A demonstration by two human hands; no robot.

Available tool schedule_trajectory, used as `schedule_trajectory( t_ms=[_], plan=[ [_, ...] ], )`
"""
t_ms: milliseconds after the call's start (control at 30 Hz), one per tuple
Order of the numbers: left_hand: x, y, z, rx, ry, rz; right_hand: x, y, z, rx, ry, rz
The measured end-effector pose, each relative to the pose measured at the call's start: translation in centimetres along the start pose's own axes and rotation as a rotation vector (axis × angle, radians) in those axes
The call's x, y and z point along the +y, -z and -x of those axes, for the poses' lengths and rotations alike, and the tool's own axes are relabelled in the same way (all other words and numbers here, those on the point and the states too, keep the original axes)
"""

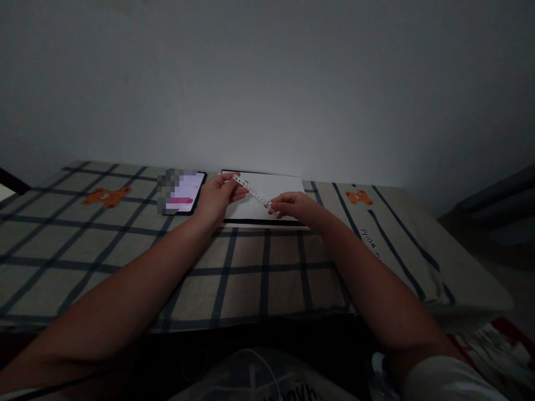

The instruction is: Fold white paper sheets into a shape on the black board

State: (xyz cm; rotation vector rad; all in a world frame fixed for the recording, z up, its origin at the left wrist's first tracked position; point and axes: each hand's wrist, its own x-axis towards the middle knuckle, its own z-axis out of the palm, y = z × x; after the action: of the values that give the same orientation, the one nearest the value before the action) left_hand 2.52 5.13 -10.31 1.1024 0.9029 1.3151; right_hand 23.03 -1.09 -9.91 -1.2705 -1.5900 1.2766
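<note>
A thin white strip with red dots (253, 192) is stretched between both hands above a white board (284, 186) that has a dark edge. My left hand (218, 197) pinches the strip's far left end, fingers closed on it. My right hand (292, 207) pinches the near right end, fingers also closed. The strip slants from upper left to lower right over the board.
A phone (184, 192) with a lit pink and white screen lies left of the board. The table carries a beige checked cloth (125, 250) with orange bear prints. A plain wall rises behind. A white plastic bag (251, 379) sits below the table's near edge.
</note>
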Motion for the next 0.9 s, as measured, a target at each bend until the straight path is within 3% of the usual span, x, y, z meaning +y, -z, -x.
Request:
schedule_trajectory(
  t_ms=[600,900],
  plan=[
    [0.42,0.13,-0.10,0.018,0.045,0.124,0.44,0.34,-0.35,0.066,-0.047,-0.102],
    [0.21,0.38,-0.63,-0.003,0.159,0.258,0.58,0.27,-0.41,0.065,-0.054,-0.152]
  ],
)
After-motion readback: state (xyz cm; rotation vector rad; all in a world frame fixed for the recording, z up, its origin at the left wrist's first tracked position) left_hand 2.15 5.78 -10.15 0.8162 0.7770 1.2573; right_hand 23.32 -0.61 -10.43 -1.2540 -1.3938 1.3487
